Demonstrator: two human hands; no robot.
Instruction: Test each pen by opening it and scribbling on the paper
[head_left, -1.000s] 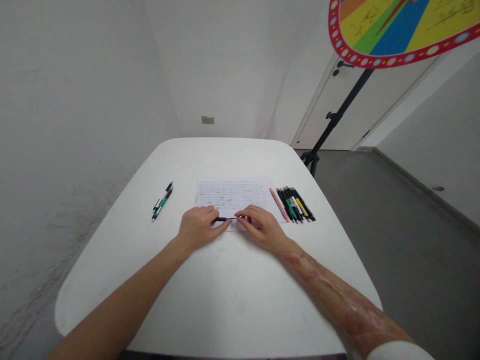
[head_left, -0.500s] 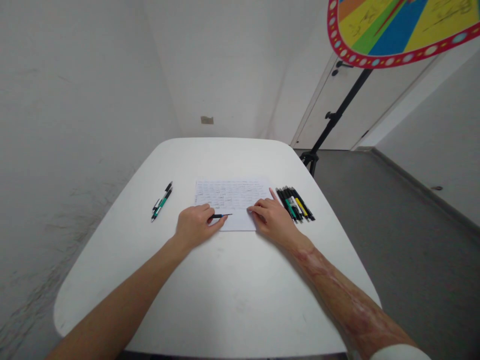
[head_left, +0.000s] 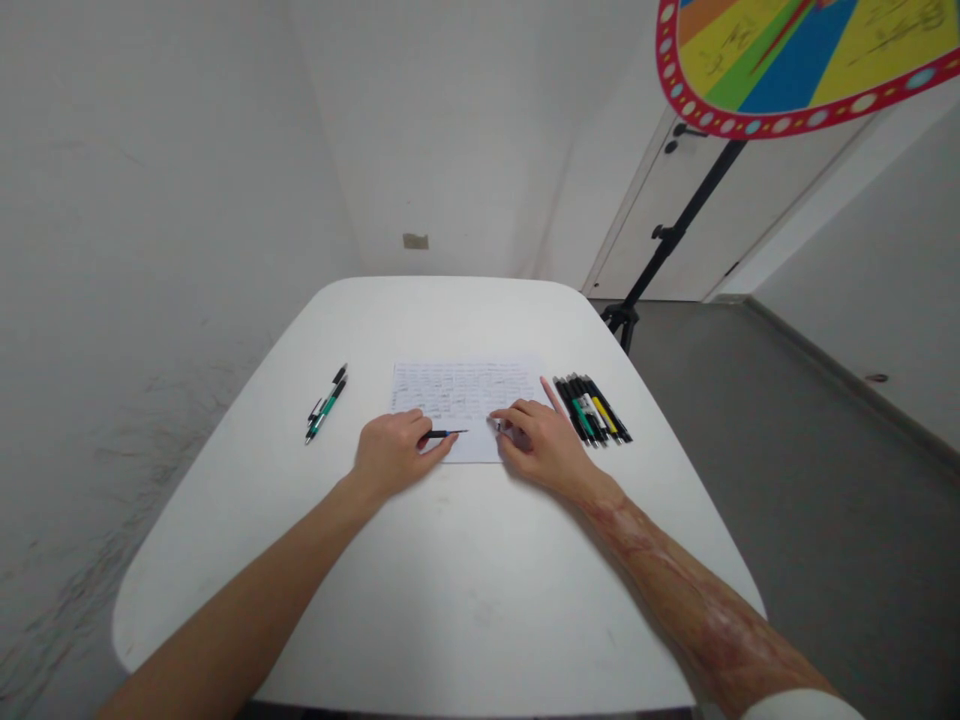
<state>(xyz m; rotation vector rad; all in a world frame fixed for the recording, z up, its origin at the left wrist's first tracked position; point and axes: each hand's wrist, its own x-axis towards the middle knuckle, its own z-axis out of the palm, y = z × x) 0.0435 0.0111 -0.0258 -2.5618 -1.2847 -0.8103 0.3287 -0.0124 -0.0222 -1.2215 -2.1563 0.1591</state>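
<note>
A black pen barrel (head_left: pixel 439 434), its thin tip (head_left: pixel 461 431) protruding, is pinched by the left hand's (head_left: pixel 391 450) fingers over the written sheet (head_left: pixel 465 387); the right hand's (head_left: pixel 546 442) fingers pinch a small shiny piece (head_left: pixel 492 420). Side by side on the desk (head_left: pixel 450 590) lie clustered pens (head_left: pixel 591 410).

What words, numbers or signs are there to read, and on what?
None can be read.
White paper sheet: rows of writing, too small to read.
Colourful, flat wheel with red, dotted rim: dark scribbles, too blurred to read.
Row of slim black, green, white and yellow pens: any marks too small to read.
</note>
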